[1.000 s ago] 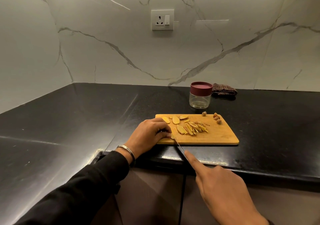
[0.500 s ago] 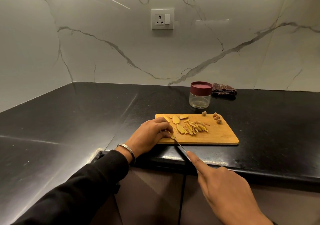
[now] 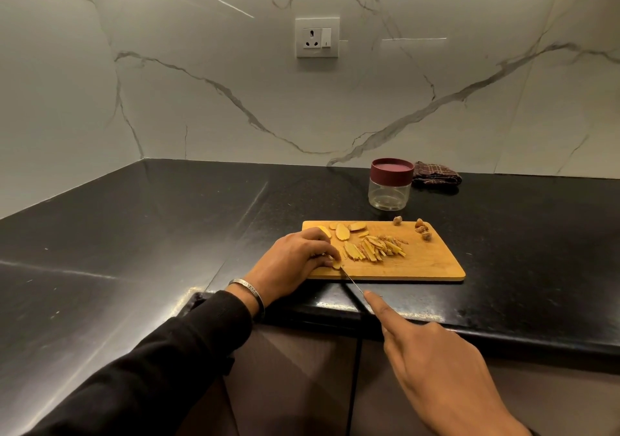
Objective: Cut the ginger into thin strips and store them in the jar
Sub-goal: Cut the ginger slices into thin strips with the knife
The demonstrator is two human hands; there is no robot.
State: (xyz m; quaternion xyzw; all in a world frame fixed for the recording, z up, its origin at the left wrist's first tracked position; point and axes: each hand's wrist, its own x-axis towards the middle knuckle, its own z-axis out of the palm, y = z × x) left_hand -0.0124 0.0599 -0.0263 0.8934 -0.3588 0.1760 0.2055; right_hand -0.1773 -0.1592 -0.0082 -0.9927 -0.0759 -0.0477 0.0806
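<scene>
beyond where the cutting board (image 3: 422, 264) lies, lidded jar (image 3: 390, 184) beside cloth (image 3: 436, 174)

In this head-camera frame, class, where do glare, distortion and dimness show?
Head view: glare streaks the black countertop at left; wide-angle bending curves the counter edges; warm dim light leaves the ginger strips on the cutting board small, soft.

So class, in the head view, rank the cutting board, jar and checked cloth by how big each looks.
1. cutting board
2. jar
3. checked cloth, partly hidden behind the jar and farther away, so its rank is unsure.
</scene>
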